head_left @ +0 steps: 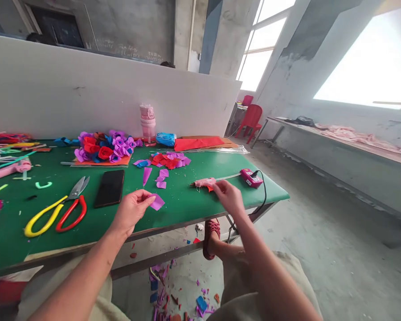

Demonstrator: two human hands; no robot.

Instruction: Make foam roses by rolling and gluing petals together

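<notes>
Petal (pixel 157 202), purple, pinched at one corner by left hand (pixel 132 210), fingertips together on it, just above table (pixel 187 200). Looks thin, floppy, weightless; edge grip suits it. Right hand (pixel 227 195) on glue gun (pixel 205 183), fingers curled loosely; rigid, best gripped by the handle.

**Green table, crowded with craft things**

The green table (pixel 187 200) carries yellow and red scissors (pixel 58 209), a black phone (pixel 109 187), a heap of paper flowers (pixel 105 149), loose purple and red paper pieces (pixel 169 161), a pink bottle (pixel 148 125), a blue packet (pixel 166 139), a red sheet (pixel 198 142), a glue gun (pixel 205 183) and a pink power strip (pixel 251 177).
</notes>
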